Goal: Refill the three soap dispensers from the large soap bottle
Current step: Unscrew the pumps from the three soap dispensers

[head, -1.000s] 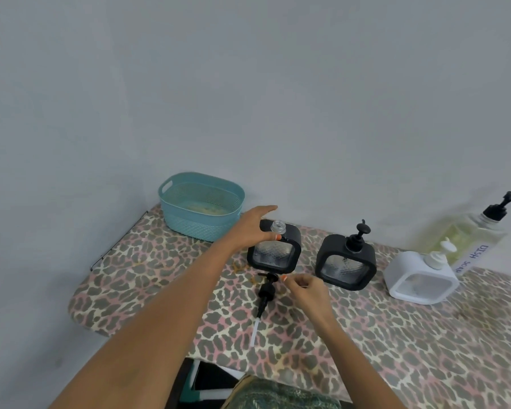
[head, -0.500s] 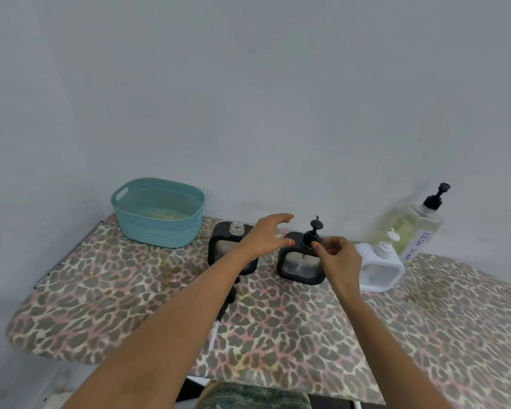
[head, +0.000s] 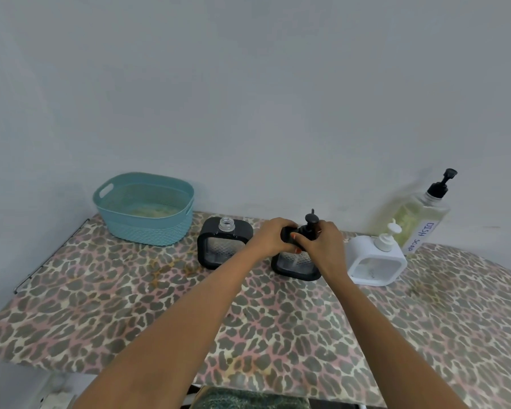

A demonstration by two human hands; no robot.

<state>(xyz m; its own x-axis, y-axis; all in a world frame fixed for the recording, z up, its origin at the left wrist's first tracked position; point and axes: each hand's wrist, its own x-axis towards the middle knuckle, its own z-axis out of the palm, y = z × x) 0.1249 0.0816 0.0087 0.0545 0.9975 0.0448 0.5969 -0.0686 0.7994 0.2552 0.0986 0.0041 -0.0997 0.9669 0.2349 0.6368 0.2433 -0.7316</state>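
Note:
Three square dispensers stand in a row on the leopard-print board (head: 130,305). The left black dispenser (head: 223,246) has no pump and its clear neck is bare. My left hand (head: 270,239) grips the top left of the middle black dispenser (head: 297,265). My right hand (head: 322,246) holds the base of its black pump (head: 311,221). The white dispenser (head: 375,261) stands to the right with its white pump on. Behind it is the large soap bottle (head: 419,222), with yellowish soap, a black pump and a "DISH SOAP" label. The removed pump is hidden behind my left arm.
A teal plastic basket (head: 145,209) sits at the back left of the board, against the grey wall. The board's front edge runs below my forearms, and a dark patterned thing (head: 248,401) shows under it.
Both hands left the left dispenser and its loose pump and moved right to the middle dispenser. My left hand now grips its body and my right hand its pump base.

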